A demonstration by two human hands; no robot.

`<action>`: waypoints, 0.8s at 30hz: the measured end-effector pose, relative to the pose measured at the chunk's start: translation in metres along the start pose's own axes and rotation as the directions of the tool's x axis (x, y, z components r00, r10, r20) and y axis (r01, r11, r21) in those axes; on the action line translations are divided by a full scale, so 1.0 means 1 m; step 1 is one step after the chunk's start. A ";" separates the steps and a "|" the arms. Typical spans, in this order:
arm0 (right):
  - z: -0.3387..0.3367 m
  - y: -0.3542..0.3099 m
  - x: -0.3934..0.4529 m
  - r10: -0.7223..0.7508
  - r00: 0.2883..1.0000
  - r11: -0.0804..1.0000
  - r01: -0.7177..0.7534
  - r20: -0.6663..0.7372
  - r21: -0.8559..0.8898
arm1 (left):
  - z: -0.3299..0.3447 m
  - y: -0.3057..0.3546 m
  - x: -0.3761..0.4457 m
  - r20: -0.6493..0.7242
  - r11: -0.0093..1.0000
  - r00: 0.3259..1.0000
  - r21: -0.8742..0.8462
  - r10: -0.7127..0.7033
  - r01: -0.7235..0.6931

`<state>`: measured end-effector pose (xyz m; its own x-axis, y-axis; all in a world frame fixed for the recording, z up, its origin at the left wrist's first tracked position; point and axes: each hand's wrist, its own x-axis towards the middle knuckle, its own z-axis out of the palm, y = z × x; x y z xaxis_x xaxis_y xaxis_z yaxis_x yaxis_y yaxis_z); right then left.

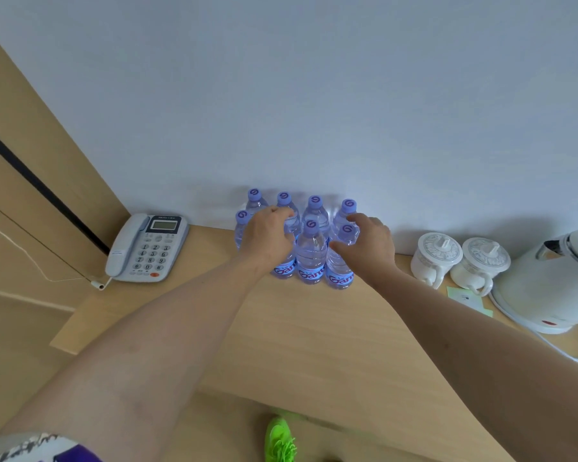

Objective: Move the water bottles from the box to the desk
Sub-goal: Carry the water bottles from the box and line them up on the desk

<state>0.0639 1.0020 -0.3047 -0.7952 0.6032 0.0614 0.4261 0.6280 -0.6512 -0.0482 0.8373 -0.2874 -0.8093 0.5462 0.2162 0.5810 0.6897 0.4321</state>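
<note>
Head view looks down on a pale wooden worktop (pixel 314 328) set against a white wall (pixel 314 95); its near edge and right end run out of the frame. At the right edge a white electric kettle (pixel 554 278) is partly cut off, its cord (pixel 568 351) looping off the side. Left of the bottles a grey desk telephone (pixel 146 248) lies with its handset on the cradle. Two white lidded cups (pixel 461 261) stand side by side between the kettle and the bottles, with a pale green paper slip (pixel 471 300) just in front of them.

The water bottles (pixel 311 251) stand upright in a tight cluster on the worktop against the wall, purple caps up, blue labels only partly readable. The box is out of sight.

The left hand (pixel 269 238) has its grip closed round a front-row bottle, covering its cap and most of its body. The right hand (pixel 369 245) curls round the rightmost front bottle (pixel 342 258), fingers by its cap, thumb across its body; how firmly it holds is hard to tell.

At the bottom edge a bright green shoe (pixel 281 441) is partly cut off.
</note>
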 end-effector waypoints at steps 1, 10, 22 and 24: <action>0.001 -0.002 -0.002 -0.016 1.000 1.000 0.016 -0.006 -0.026 | -0.003 -0.002 -0.003 -0.010 1.000 1.000 0.016 -0.001 0.001; 0.028 -0.048 -0.005 -0.336 0.941 0.897 0.310 -0.032 -0.315 | -0.020 -0.049 0.008 -0.029 0.995 0.999 0.092 -0.031 0.034; 0.089 -0.106 0.037 -0.091 0.972 0.826 0.194 0.214 -0.529 | -0.011 -0.112 0.041 0.142 0.998 0.988 -0.034 0.054 -0.049; 0.091 -0.107 0.038 -0.085 0.978 0.823 0.177 0.191 -0.540 | -0.010 -0.113 0.043 0.138 0.998 0.989 -0.035 0.062 -0.058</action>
<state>-0.0509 0.9127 -0.3018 -0.8962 0.4426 -0.0296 0.4429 0.8890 -0.1166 -0.1500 0.7782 -0.3184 -0.7519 0.6483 0.1200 0.6234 0.6399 0.4494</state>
